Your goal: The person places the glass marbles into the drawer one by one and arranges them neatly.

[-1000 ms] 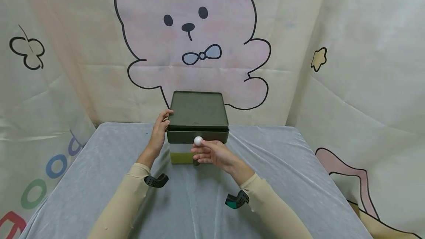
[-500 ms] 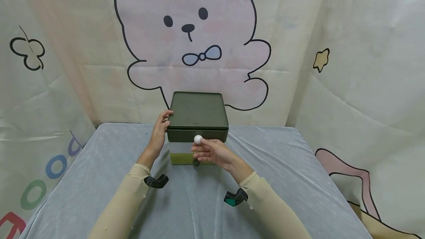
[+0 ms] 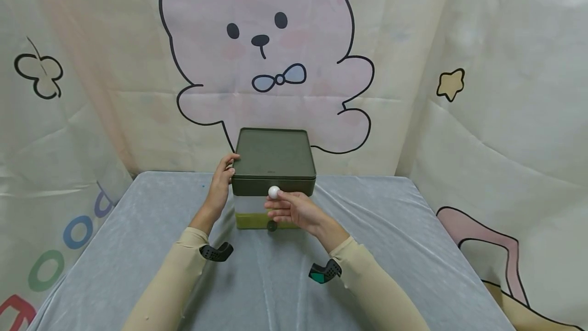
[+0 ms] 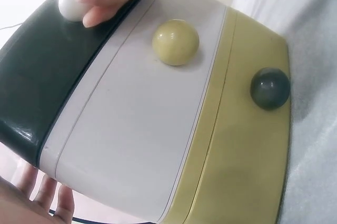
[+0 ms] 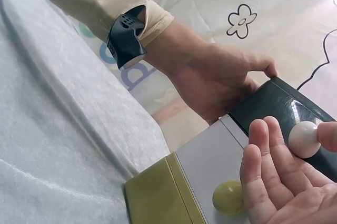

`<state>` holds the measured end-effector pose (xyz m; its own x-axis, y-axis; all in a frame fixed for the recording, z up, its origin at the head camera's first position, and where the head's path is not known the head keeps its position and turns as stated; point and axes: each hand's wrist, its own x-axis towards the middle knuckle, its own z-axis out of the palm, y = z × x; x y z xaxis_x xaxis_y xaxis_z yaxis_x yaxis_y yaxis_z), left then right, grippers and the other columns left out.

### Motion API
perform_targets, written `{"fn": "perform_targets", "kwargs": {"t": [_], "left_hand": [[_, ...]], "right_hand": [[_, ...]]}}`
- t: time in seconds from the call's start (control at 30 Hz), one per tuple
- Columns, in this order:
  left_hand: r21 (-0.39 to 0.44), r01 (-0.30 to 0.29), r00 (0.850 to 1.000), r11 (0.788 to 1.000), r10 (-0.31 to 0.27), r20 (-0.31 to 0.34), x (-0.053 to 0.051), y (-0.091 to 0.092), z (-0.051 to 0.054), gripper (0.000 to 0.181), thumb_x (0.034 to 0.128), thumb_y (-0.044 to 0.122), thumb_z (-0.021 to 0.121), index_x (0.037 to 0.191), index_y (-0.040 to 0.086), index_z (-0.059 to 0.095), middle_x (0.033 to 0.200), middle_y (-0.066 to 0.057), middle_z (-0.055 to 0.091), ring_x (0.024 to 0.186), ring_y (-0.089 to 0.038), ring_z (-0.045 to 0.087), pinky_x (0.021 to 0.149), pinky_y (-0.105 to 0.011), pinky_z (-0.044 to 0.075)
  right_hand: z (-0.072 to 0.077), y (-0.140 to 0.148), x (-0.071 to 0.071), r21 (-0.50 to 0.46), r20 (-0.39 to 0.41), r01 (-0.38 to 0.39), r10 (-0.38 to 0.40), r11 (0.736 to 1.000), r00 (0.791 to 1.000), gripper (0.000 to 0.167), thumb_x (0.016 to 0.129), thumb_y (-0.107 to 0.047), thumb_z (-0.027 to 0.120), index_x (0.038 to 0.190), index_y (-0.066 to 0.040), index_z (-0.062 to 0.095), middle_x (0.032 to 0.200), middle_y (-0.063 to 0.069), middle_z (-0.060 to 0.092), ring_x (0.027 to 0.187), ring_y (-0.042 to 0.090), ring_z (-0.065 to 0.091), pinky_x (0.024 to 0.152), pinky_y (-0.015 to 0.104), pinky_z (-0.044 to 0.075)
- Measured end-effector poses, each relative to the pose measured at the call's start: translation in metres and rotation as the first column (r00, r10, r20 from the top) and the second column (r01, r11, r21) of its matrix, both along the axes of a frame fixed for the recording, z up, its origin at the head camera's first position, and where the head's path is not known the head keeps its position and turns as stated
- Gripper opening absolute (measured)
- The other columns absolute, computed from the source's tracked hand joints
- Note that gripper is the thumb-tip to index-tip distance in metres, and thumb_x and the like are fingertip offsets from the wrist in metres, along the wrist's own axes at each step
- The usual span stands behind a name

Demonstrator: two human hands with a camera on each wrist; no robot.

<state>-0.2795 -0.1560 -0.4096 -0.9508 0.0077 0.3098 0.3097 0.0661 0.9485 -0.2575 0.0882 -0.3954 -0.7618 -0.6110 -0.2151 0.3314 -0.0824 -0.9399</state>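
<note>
A small three-tier drawer box (image 3: 275,153) stands at the back of the table. Its top drawer (image 3: 250,187) is dark green with a white knob (image 3: 273,192). My right hand (image 3: 303,213) pinches that knob between thumb and finger, the other fingers extended below it. My left hand (image 3: 218,190) rests against the box's left side, fingertips by the upper edge. In the left wrist view the white middle drawer (image 4: 126,124) bears a yellow-green knob (image 4: 176,42). The yellow-green bottom drawer (image 4: 234,166) has a dark green knob (image 4: 270,89).
A grey-blue velvety cloth (image 3: 151,229) covers the table. Printed fabric walls (image 3: 390,24) enclose it at the back and both sides, the back one close behind the box.
The top drawer has slid slightly inward, and the dark gap under the lid's front edge has narrowed. My right hand moved a little with the knob. My left hand stayed in place.
</note>
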Motion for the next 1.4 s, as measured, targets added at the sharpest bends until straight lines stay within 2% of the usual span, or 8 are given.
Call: {"fn": "perform_targets", "kwargs": {"t": [0.4, 0.8, 1.2, 1.4], "left_hand": [[-0.022, 0.003, 1.000, 1.000, -0.004, -0.005, -0.0007, -0.0014, -0.0024, 0.046, 0.1037, 0.021, 0.030, 0.148, 0.012, 0.039, 0.161, -0.014, 0.028, 0.149, -0.031, 0.023, 0.106, -0.052, 0.025], [-0.015, -0.005, 1.000, 1.000, 0.005, 0.002, -0.0008, -0.0009, -0.0010, 0.047, 0.1023, 0.019, 0.030, 0.147, 0.011, 0.040, 0.160, -0.014, 0.028, 0.149, -0.030, 0.023, 0.106, -0.052, 0.025], [-0.040, -0.009, 1.000, 0.999, 0.010, 0.019, 0.0007, -0.0012, 0.0050, 0.046, 0.1037, 0.017, 0.031, 0.149, 0.011, 0.040, 0.159, -0.014, 0.031, 0.146, -0.029, 0.026, 0.102, -0.046, 0.028], [-0.058, -0.008, 1.000, 0.998, 0.008, -0.005, 0.0013, -0.0018, 0.0065, 0.045, 0.1047, 0.013, 0.030, 0.148, 0.009, 0.041, 0.157, -0.017, 0.032, 0.144, -0.032, 0.031, 0.104, -0.048, 0.029]], "right_hand": [[-0.0030, -0.0003, -0.0049, -0.019, 0.004, 0.001, -0.001, 1.000, 1.000, 0.049, 0.108, -0.028, 0.044, 0.139, 0.010, 0.049, 0.097, -0.003, 0.078, 0.085, 0.010, 0.074, 0.080, 0.025, 0.059], [-0.0026, 0.0006, -0.0053, -0.013, 0.001, -0.009, 0.009, 1.000, 1.000, 0.051, 0.108, -0.029, 0.043, 0.141, 0.010, 0.048, 0.097, -0.003, 0.077, 0.085, 0.009, 0.074, 0.080, 0.025, 0.058], [-0.0004, 0.0018, -0.0047, 0.012, 0.006, -0.012, 0.012, 1.000, 1.000, 0.054, 0.108, -0.032, 0.044, 0.143, 0.009, 0.047, 0.098, -0.003, 0.077, 0.086, 0.009, 0.074, 0.081, 0.025, 0.058], [-0.0002, 0.0017, -0.0035, 0.013, 0.006, -0.008, 0.008, 1.000, 1.000, 0.053, 0.108, -0.033, 0.045, 0.141, 0.008, 0.049, 0.100, -0.002, 0.077, 0.086, 0.010, 0.074, 0.080, 0.025, 0.058]]}}
